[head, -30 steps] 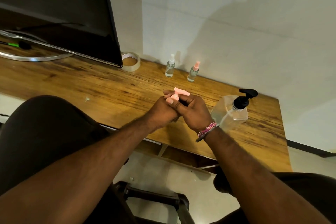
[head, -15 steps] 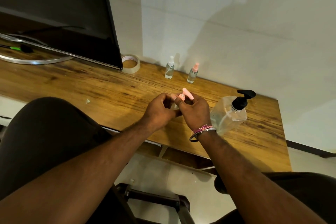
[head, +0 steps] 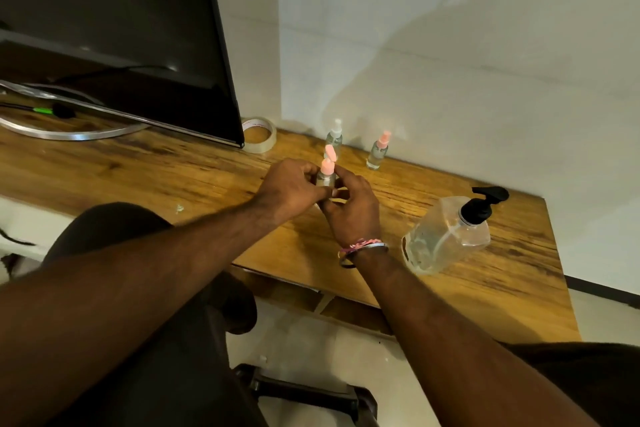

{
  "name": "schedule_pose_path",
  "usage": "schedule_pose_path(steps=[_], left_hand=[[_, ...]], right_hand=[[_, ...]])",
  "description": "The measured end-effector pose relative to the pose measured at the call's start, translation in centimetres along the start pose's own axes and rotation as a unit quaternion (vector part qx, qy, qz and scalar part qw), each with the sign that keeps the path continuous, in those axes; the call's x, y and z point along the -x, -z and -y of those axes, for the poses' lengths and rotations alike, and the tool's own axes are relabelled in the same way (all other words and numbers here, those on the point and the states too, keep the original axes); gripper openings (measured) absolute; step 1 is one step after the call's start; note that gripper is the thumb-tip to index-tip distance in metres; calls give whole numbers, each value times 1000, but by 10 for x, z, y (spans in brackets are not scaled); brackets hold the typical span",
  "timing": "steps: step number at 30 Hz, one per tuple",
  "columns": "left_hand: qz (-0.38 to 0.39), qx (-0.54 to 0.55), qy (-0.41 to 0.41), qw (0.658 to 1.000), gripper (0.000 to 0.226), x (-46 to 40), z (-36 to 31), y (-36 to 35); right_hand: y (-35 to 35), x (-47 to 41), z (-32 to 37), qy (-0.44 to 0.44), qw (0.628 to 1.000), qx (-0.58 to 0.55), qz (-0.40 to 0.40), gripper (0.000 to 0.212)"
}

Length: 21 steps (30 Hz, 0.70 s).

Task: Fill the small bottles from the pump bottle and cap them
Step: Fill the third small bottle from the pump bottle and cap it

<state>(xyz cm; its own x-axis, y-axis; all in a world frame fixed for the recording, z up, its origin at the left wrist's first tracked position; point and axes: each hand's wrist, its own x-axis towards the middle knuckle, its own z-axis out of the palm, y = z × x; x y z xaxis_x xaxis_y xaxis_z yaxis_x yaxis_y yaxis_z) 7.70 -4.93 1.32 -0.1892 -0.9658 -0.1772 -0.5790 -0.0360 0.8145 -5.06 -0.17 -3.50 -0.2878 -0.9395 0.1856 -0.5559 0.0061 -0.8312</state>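
Note:
Both hands hold one small clear bottle (head: pixel 326 179) with a pink spray top (head: pixel 327 165) upright above the wooden table (head: pixel 173 177). My left hand (head: pixel 291 189) wraps its left side; my right hand (head: pixel 353 210) grips it from the right and below. Most of the bottle's body is hidden by fingers. Two more small bottles stand at the back by the wall: one with a white top (head: pixel 334 137), one with a pink top (head: pixel 378 150). The clear pump bottle (head: pixel 446 236) with a black pump head (head: pixel 483 203) stands on the table to the right of my right hand.
A dark monitor (head: pixel 121 38) on a silver ring stand (head: pixel 69 133) fills the back left. A roll of tape (head: pixel 259 139) lies beside it. The wall runs close behind the bottles. The table's front edge is near my knees, with a chair base below.
Both hands have moved forward and up with the small bottle, and the pink spray top now stands upright instead of lying sideways between the fingers.

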Motion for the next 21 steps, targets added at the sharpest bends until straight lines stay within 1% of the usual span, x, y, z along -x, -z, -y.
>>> schedule_pose_path(steps=[3, 6, 8, 10, 12, 13, 15, 19, 21], left_hand=[[22, -33, -20, 999, 39, -18, 4, 18], [51, -57, -3, 997, 41, -39, 14, 22], [38, -125, 23, 991, 45, -52, 20, 22], [12, -210, 33, 977, 39, -63, 26, 23], [21, -268, 34, 963, 34, -72, 37, 25], [32, -287, 33, 957, 35, -75, 41, 25], [38, -308, 35, 950, 39, -82, 49, 25], [21, -323, 27, 946, 31, -91, 50, 21], [20, -333, 20, 943, 32, -94, 48, 18]], right_hand=[[-27, -16, 0, -7, 999, -9, -33, 58], [-50, -35, -7, -19, 999, 13, -43, 52], [-62, -45, -10, -27, 999, 23, -40, 51], [-75, -58, -11, -38, 997, 35, -55, 49], [-90, -70, -11, -53, 996, 33, -71, 45], [-95, -76, -11, -59, 995, 32, -72, 43], [-106, -86, -10, -62, 995, 38, -71, 43], [-119, -101, -12, -63, 993, 42, -89, 42], [-122, -108, -12, -66, 993, 42, -92, 41]])
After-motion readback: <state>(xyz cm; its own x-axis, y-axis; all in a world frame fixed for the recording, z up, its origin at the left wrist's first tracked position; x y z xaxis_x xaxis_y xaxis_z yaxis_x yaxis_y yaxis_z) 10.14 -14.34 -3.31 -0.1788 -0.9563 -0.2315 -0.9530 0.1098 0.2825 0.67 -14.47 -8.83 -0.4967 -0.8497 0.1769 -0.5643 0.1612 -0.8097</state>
